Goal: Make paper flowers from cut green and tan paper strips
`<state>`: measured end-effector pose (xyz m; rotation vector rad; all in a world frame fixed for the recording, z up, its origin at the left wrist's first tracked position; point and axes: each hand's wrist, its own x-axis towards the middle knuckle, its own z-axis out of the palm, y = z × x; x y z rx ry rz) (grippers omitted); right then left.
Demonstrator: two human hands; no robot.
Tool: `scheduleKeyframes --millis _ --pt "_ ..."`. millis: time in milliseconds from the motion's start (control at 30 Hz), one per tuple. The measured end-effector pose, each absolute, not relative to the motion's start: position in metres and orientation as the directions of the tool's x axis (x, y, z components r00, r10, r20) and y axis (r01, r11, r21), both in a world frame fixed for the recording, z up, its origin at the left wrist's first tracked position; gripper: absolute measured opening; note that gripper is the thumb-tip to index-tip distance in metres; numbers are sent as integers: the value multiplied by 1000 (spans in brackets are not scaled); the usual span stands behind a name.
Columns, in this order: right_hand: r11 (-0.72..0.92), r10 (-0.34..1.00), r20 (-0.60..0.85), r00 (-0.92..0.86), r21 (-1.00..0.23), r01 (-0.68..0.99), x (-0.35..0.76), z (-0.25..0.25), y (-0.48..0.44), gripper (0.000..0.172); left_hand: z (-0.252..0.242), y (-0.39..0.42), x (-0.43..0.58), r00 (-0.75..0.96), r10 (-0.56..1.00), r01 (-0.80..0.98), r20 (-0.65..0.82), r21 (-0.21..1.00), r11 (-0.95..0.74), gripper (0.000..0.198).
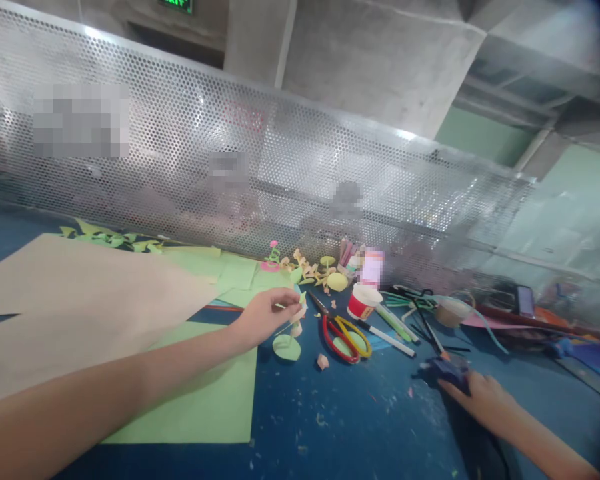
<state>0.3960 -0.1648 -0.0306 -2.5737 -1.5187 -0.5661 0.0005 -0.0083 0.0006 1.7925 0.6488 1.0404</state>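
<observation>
My left hand (pixel 270 315) reaches over the table with its fingers pinched at the top of a small paper spiral (pixel 296 328). The spiral is pale peach with a green tip, and rises from a round light-green paper base (pixel 287 347). On the right, my right hand (pixel 487 400) is closed around a dark blue glue gun (pixel 447 373) with an orange nozzle and a dark cord; part of its body is hidden by the fingers. Between the hands lie scissors (pixel 347 337) with one red and one yellow handle, over a green paper disc.
A red-and-white paper cup (pixel 364 301) stands behind the scissors, with markers (pixel 393 339) beside it. Green sheets (pixel 205 393) and large beige paper (pixel 105 293) cover the left. Paper scraps (pixel 307 270) and a perforated metal screen (pixel 300 167) line the back.
</observation>
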Motion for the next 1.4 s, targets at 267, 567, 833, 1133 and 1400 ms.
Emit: scheduleKeyframes --millis 267,567,833,1133,1400 --pt "91 984 173 -32 -347 934 233 33 -132 23 -3 -11 2 499 784 -9 368 907 -420 26" --pt "171 980 170 -105 -440 882 172 28 -106 11 5 -16 1 514 776 38 366 894 -447 24" --pt "401 858 513 26 -700 591 154 51 -102 15 -1 -13 0 494 797 53 348 903 -427 31" --pt "344 878 467 100 -764 545 152 45 -83 19 -1 -13 -1 538 772 16 338 912 -411 28" --pt "323 891 444 93 -764 559 149 43 -79 20 4 -15 -1 532 765 52 364 887 -459 29"
